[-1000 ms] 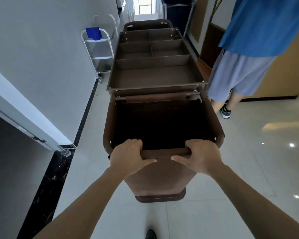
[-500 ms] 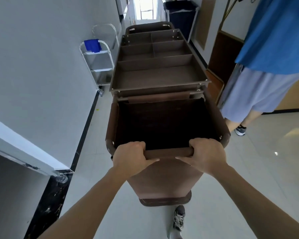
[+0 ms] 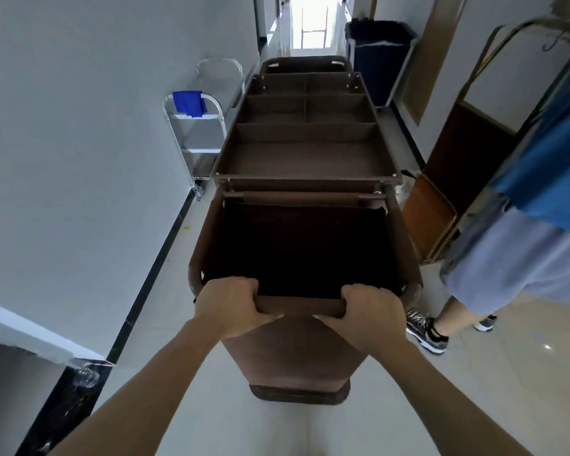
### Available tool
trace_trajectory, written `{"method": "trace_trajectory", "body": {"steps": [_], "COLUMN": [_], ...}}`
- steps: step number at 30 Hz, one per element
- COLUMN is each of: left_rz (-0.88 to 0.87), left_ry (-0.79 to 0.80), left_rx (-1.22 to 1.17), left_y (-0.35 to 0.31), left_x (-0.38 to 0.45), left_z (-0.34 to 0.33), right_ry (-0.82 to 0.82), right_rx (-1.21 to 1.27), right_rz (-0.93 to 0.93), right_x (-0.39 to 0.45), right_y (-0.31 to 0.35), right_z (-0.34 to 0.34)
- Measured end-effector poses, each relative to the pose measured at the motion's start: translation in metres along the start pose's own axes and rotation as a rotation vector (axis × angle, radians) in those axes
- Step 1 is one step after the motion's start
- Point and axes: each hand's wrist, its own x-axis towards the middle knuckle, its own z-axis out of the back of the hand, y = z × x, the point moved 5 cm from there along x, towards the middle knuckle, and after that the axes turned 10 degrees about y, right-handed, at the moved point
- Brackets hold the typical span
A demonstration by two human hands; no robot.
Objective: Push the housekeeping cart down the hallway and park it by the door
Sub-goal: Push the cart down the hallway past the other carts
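Around the near rail of the brown fabric housekeeping cart (image 3: 305, 166), the left hand (image 3: 226, 304) and the right hand (image 3: 374, 312) are clenched, side by side. Ahead of both hands the cart is stretched along the hallway. Beyond the left hand a silver metal trolley (image 3: 198, 139) bearing a blue cloth (image 3: 188, 102) is seen; beside the right hand a person in grey shorts (image 3: 520, 258) is stood.

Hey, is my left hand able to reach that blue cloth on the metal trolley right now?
Probably not: the left hand grips the cart handle, and the blue cloth hangs well ahead by the wall.
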Motion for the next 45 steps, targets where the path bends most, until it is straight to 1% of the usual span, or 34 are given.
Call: {"method": "trace_trajectory", "body": {"steps": [3,8,18,22,27,32,38,43,45], "left_rz": [-0.024,-0.011,-0.019,-0.034,-0.036,-0.05,-0.042,-0.029,-0.021], "left_ry": [-0.017,0.058,0.131,0.134,0.169,0.163,0.146,0.182,0.194], "left_rx": [-0.04,-0.006,0.002,-0.021,-0.023,0.001,-0.001,0.015,0.017], "left_y": [0.01,0.034,0.071,0.088,0.111,0.132,0.154,0.17,0.18], "left_x": [0.05,0.133,0.297,0.365,0.449,0.532,0.628,0.712,0.745], "left_z": [0.0,-0.01,-0.004,-0.002,-0.003,-0.007,-0.008,-0.002,-0.003], "right_ry": [-0.013,-0.05,-0.085,-0.115,-0.082,-0.079,-0.148,-0.146,-0.173], "right_rx": [-0.007,-0.026,-0.02,0.007,0.023,0.055,0.042,0.013,0.011], "right_rz": [0.019,0.037,-0.034,-0.051,-0.049,-0.036,-0.007,0.001,0.032], "right_x": [0.049,0.127,0.294,0.365,0.45,0.529,0.627,0.71,0.743], "right_y": [-0.01,-0.026,-0.063,-0.077,-0.09,-0.108,-0.129,-0.149,-0.155], "right_z": [0.004,0.014,0.031,0.038,0.05,0.059,0.065,0.074,0.078]}}
